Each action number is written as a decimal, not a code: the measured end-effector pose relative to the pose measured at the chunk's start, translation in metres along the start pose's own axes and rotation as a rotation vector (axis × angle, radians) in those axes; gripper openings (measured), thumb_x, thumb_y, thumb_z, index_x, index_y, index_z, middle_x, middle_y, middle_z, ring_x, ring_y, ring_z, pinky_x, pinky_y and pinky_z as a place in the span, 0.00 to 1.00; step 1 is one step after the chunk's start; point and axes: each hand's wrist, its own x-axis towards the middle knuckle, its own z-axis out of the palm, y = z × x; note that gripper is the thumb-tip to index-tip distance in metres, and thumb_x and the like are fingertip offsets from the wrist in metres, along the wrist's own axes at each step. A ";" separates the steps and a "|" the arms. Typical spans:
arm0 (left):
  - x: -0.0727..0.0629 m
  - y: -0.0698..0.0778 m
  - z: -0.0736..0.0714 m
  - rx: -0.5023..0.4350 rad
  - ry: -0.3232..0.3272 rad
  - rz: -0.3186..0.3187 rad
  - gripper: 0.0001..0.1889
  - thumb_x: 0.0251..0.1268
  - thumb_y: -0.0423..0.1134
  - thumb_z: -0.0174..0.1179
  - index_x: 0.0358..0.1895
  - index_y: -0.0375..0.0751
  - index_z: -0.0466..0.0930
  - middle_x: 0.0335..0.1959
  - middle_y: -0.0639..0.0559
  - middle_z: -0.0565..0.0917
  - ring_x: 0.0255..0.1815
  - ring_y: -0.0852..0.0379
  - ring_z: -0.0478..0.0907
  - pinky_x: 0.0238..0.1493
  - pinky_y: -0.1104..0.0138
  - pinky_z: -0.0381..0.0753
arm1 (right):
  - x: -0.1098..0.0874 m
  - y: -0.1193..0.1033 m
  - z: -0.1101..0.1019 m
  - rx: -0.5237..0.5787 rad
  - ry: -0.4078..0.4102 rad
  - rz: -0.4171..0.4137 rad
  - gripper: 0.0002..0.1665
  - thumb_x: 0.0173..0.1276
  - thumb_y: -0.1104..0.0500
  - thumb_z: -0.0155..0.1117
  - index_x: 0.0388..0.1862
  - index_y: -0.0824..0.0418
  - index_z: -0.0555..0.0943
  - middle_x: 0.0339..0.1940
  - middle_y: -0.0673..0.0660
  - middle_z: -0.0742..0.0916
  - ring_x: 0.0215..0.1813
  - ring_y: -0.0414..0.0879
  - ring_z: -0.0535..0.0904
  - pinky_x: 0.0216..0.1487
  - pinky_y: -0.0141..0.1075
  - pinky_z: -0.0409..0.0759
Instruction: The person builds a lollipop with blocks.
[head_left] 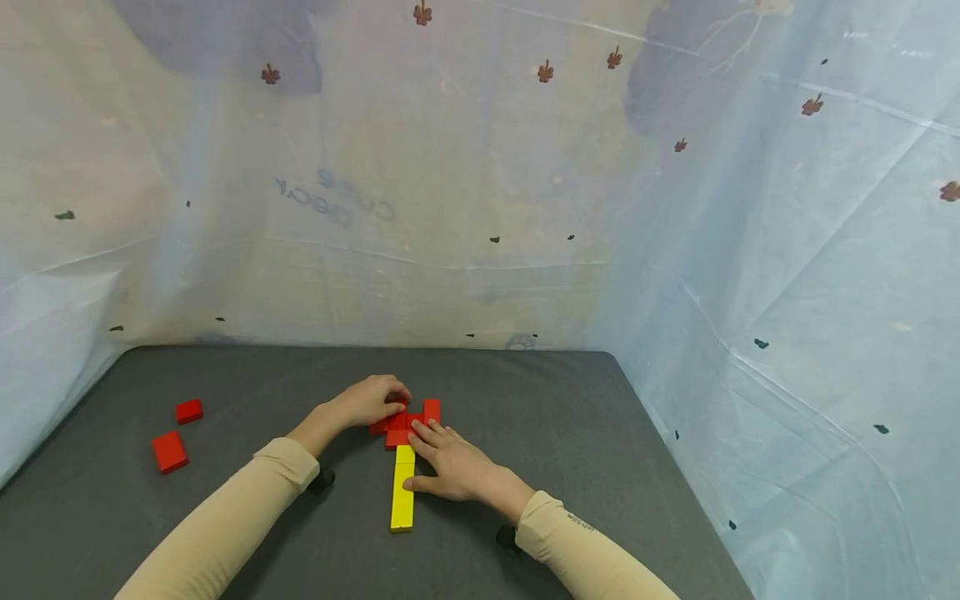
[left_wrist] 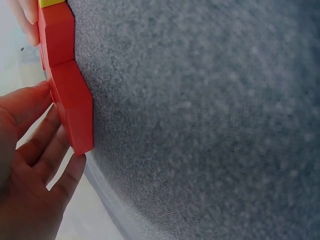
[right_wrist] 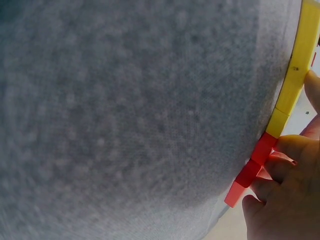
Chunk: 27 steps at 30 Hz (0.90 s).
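Note:
Several red blocks [head_left: 397,439] lie together on the dark table. Yellow blocks [head_left: 402,508] form a straight strip running from them toward the person. My left hand [head_left: 369,402] holds a red block [left_wrist: 75,107] at the left side of the group, thumb on one side and fingers along its far end in the left wrist view. My right hand [head_left: 461,465] rests its outstretched fingers on the red blocks, and its thumb touches the yellow strip [right_wrist: 298,55]. The right fingers hide part of the red group.
Two loose red pieces, a larger block [head_left: 170,452] and a smaller block [head_left: 189,411], lie apart on the left of the grey table [head_left: 570,450]. A translucent patterned sheet [head_left: 450,192] hangs behind the table and along its right side.

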 end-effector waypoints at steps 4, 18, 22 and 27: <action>-0.004 -0.003 -0.001 -0.026 0.031 -0.015 0.13 0.73 0.38 0.67 0.57 0.40 0.86 0.50 0.48 0.84 0.48 0.51 0.83 0.54 0.53 0.84 | 0.000 -0.002 -0.001 0.002 -0.003 -0.004 0.48 0.78 0.29 0.51 0.85 0.54 0.59 0.87 0.51 0.57 0.86 0.50 0.51 0.83 0.47 0.54; -0.051 -0.035 -0.040 -0.053 0.252 0.007 0.17 0.75 0.35 0.65 0.62 0.34 0.83 0.57 0.42 0.83 0.55 0.42 0.81 0.55 0.45 0.82 | 0.001 -0.008 -0.002 0.031 -0.015 0.021 0.48 0.77 0.30 0.54 0.85 0.53 0.58 0.87 0.50 0.56 0.87 0.49 0.48 0.83 0.47 0.53; -0.072 -0.049 -0.054 -0.036 0.273 -0.017 0.17 0.75 0.34 0.63 0.63 0.35 0.82 0.58 0.41 0.82 0.55 0.41 0.81 0.54 0.43 0.81 | -0.001 -0.007 -0.003 0.045 -0.012 0.018 0.48 0.78 0.31 0.54 0.85 0.54 0.58 0.87 0.50 0.56 0.87 0.49 0.48 0.84 0.47 0.52; -0.101 -0.069 -0.070 -0.016 0.286 -0.060 0.18 0.76 0.34 0.63 0.64 0.34 0.81 0.59 0.39 0.81 0.56 0.40 0.80 0.53 0.42 0.80 | -0.002 -0.005 -0.004 0.050 -0.011 0.016 0.48 0.78 0.31 0.54 0.86 0.54 0.57 0.87 0.50 0.55 0.87 0.50 0.47 0.84 0.47 0.51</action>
